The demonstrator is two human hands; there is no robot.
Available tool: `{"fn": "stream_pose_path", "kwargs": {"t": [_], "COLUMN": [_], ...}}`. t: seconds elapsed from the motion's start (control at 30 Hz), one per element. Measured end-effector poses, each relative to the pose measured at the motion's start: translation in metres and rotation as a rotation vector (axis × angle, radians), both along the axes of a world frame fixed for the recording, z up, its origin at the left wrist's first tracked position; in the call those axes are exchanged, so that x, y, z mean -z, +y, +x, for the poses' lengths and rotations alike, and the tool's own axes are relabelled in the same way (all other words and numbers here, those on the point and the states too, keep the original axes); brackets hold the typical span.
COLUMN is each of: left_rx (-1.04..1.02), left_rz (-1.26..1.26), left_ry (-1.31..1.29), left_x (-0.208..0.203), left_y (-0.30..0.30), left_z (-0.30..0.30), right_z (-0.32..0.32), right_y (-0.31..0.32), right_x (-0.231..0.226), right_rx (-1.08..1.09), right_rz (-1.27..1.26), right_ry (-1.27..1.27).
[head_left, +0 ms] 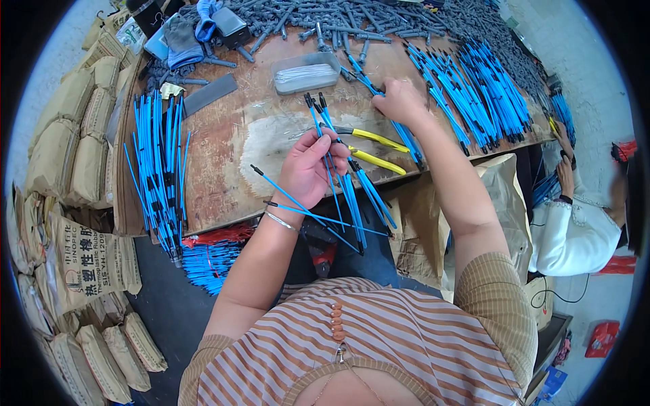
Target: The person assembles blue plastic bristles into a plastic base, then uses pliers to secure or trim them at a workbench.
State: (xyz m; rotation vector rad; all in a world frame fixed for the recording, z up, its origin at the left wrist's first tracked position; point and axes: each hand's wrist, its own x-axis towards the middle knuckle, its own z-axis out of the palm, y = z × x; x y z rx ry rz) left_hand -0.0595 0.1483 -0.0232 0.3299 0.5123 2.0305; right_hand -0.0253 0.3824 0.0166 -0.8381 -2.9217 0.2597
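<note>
My left hand (313, 166), in front of my chest at the table's near edge, is closed around a few thin blue rods with black tips. More blue rods (351, 203) hang down beside its fingers over the edge, and a couple (298, 203) cross in front of the wrist. Farther right, the fingers of my right hand (404, 101) are curled down on a narrow bundle of the same blue rods (405, 135) lying on the tabletop; how many they grip is hidden. Pliers with yellow handles (380, 141) lie open between the hands.
A clear tray of thin pale sticks (306, 73) stands beyond my left hand. Grey plastic parts (406, 24) heap along the back. Bundled blue rods lie at left (159, 162) and right (491, 95). Paper sacks (81, 142) are stacked left; a white-sleeved person (575, 230) sits right.
</note>
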Motion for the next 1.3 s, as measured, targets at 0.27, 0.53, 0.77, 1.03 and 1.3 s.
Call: {"fn": "stream_pose_path", "kwargs": {"t": [0.27, 0.53, 0.77, 1.03, 1.3], "left_rx": [-0.008, 0.007, 0.003, 0.024, 0.246], "left_rz": [0.018, 0.026, 0.088, 0.034, 0.254], "left_ry": [-0.008, -0.019, 0.076, 0.157, -0.055], "left_x": [0.000, 0.005, -0.028, -0.014, -0.002], "left_y": [0.001, -0.002, 0.009, 0.017, 0.014], "left_z": [0.001, -0.007, 0.021, 0.008, -0.003], "right_z": [0.031, 0.110, 0.111, 0.101, 0.054], "right_y": [0.028, -0.072, -0.091, -0.049, 0.093], "right_x": [-0.039, -0.121, -0.062, -0.043, 0.027], "right_rx": [0.041, -0.404, -0.341, -0.333, 0.332], "right_rz": [-0.472, -0.865, -0.130, -0.430, 0.365], "right_ry": [0.536, 0.352, 0.404, 0.239, 0.255]}}
